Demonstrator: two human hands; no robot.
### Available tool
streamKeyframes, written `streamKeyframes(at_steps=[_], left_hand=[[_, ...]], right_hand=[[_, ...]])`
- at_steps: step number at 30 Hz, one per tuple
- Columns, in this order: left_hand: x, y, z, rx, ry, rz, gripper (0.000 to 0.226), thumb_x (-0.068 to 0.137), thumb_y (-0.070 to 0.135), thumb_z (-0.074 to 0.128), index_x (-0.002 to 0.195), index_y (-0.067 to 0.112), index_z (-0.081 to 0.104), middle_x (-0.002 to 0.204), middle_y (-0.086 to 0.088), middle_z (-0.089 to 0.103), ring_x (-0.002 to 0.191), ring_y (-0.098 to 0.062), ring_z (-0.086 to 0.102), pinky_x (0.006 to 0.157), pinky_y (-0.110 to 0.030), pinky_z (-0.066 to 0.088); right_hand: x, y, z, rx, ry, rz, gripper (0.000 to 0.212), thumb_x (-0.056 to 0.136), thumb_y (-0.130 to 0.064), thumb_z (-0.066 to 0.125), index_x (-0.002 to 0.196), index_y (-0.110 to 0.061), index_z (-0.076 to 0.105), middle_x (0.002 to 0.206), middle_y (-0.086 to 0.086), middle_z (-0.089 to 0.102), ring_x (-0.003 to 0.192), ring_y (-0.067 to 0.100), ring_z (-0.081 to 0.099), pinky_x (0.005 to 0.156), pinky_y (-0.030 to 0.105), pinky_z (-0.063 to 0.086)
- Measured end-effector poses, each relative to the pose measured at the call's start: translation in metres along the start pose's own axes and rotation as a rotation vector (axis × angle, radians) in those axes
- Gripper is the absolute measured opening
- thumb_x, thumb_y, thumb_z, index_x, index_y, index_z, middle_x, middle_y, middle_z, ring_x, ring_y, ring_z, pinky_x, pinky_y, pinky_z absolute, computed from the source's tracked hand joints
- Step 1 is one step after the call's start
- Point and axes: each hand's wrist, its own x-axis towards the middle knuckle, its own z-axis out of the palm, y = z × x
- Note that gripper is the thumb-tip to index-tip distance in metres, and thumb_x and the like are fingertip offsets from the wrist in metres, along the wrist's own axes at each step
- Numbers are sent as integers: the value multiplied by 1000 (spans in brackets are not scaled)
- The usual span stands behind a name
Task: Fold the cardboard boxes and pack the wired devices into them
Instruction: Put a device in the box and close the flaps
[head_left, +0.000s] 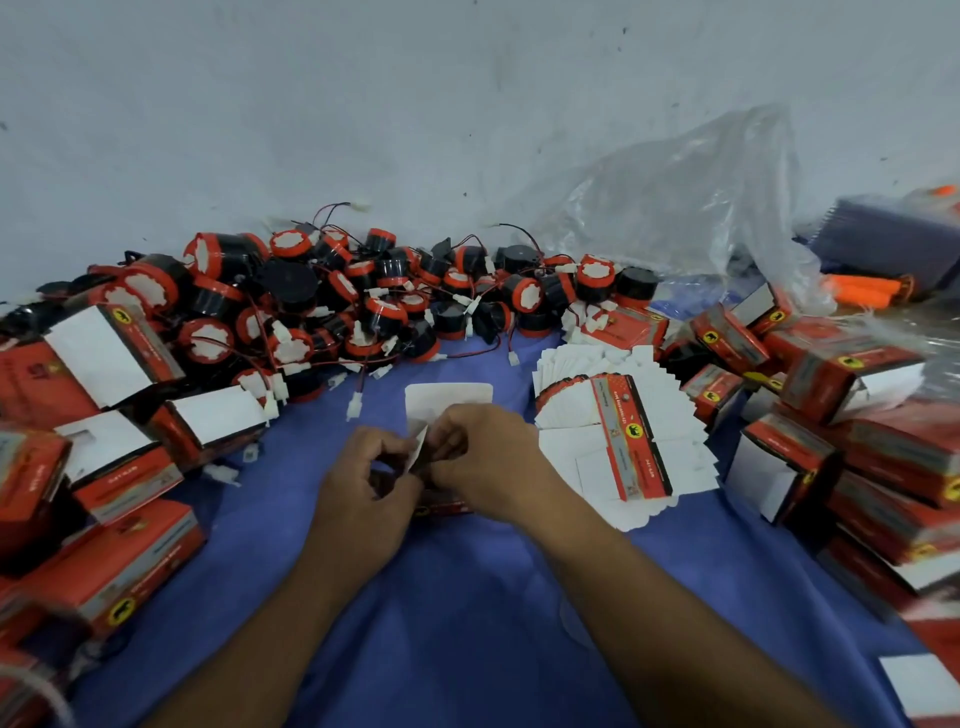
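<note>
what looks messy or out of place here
The stack of flat boxes is fanned askew, not squared up. The wired devices lie in a tangled heap, wires trailing onto the blue cloth.

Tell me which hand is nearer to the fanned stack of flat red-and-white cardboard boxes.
Right. The right hand sits just left of the stack; the left hand lies farther left, beyond it.

A pale grey-blue wall (363, 104) fills the upper half, matt and marked with small dark specks and scuffs. Below it lies a lightly creased blue cloth (467, 597). At right, a crumpled clear plastic bag (675, 208) rises against the wall. The light is soft and even.
</note>
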Motion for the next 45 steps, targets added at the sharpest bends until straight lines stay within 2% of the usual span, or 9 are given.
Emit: streamKeyframes(at_steps=[4, 14, 19, 24, 30, 33, 38, 41, 45], left_hand=[[1, 3, 0, 64, 10, 76, 24, 83, -7, 69, 89, 16, 64, 92, -3, 62, 80, -11, 60, 68, -14, 47], [-4, 10, -4, 204, -28, 177, 25, 75, -12, 71, 86, 8, 63, 85, -3, 54, 76, -7, 53, 67, -9, 41], [-4, 10, -6, 185, 6, 166, 19, 74, 9, 60, 91, 5, 66, 88, 0, 59, 80, -18, 59, 73, -32, 51], [-5, 15, -6, 166, 21, 173, 10, 77, 13, 62, 85, 9, 67, 86, 1, 60, 78, -11, 59, 70, -26, 50], [-2, 10, -3, 172, 36, 197, 19, 82, -3, 70, 78, 15, 63, 90, 0, 59, 84, -7, 58, 73, -14, 45], [2, 6, -3, 135, -8, 177, 3, 86, 7, 66, 85, 9, 68, 109, 2, 60, 101, -17, 60, 84, -25, 49], [0, 7, -2, 142, -120, 150, 29, 87, -3, 67, 77, 22, 57, 110, 10, 61, 101, -3, 57, 82, -7, 40], [1, 4, -4, 143, -148, 113, 22, 89, -1, 65, 76, 14, 56, 100, 3, 61, 93, -10, 57, 78, -15, 43], [0, 6, -4, 129, -132, 107, 21, 89, 0, 64, 75, 13, 55, 91, 0, 58, 84, -14, 56, 72, -16, 42]], right_hand=[[-2, -1, 6, -199, 142, -50, 9, 80, -31, 72, 90, -30, 71, 94, -5, 74, 96, 17, 65, 92, 42, 46], [-1, 2, 11, -119, 148, -78, 6, 86, -18, 64, 91, -17, 64, 90, 2, 70, 87, 22, 62, 74, 40, 53], [-1, 2, 10, -139, 131, -27, 12, 85, -20, 64, 86, -21, 52, 90, 0, 67, 82, 22, 59, 62, 33, 45], [-2, -2, 8, -255, 90, 4, 17, 86, -25, 62, 70, -22, 59, 69, -4, 57, 66, 19, 53, 47, 24, 28], [-2, -2, -19, -350, -208, -93, 52, 98, -32, 56, 49, -23, 40, 62, -3, 39, 75, 22, 45, 72, 36, 30], [-2, 1, -25, -362, -289, -141, 50, 101, -32, 50, 53, -29, 40, 73, -3, 42, 80, 21, 44, 75, 39, 31], [-1, 15, -52, -202, -331, -278, 26, 98, -17, 59, 76, -13, 73, 80, 4, 66, 78, 22, 61, 76, 39, 49], [6, 32, -74, -20, -117, -175, 14, 99, -20, 61, 99, -18, 76, 93, -12, 69, 85, 4, 64, 73, 15, 48], [11, 56, -78, 61, -142, 128, 12, 95, -8, 58, 104, -13, 64, 85, 3, 72, 76, 18, 70, 66, 29, 57]])
